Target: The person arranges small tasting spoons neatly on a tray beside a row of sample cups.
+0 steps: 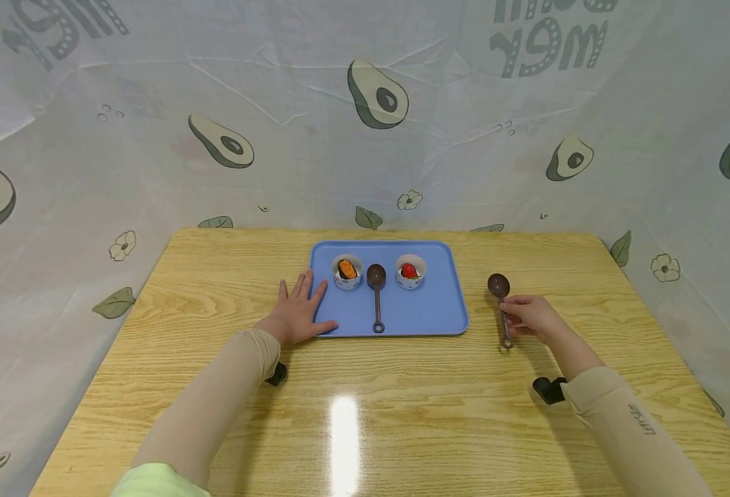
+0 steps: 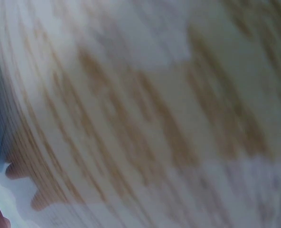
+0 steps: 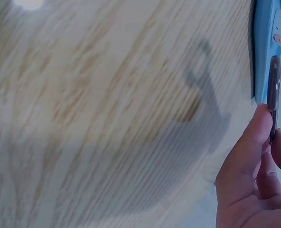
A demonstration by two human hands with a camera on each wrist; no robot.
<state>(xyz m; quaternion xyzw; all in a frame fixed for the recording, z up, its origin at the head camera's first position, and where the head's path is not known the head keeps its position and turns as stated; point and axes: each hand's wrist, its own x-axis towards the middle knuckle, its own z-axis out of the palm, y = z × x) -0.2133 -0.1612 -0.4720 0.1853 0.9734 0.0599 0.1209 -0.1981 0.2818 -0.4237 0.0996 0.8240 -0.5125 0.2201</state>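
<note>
My right hand (image 1: 531, 317) pinches the handle of a brown spoon (image 1: 498, 285) to the right of the blue tray (image 1: 433, 310). In the right wrist view the thumb and fingers grip that spoon handle (image 3: 274, 85), whose shadow falls on the table. Spread fingers of my left hand (image 1: 295, 317) rest on the tray's left edge, near its front corner. A second brown spoon (image 1: 376, 277) lies on the tray between two small white cups. The left cup (image 1: 347, 284) holds an orange-topped, sushi-like piece (image 1: 347, 268); the right cup (image 1: 411, 284) holds a red-topped one (image 1: 409, 270).
The tray lies toward the back of a wood-grain table (image 1: 402, 393). Behind and beside the table hangs a pale sheet (image 1: 302, 186) printed with avocados. A bright light reflection shows near the table's front. The left wrist view is mostly blurred wood grain.
</note>
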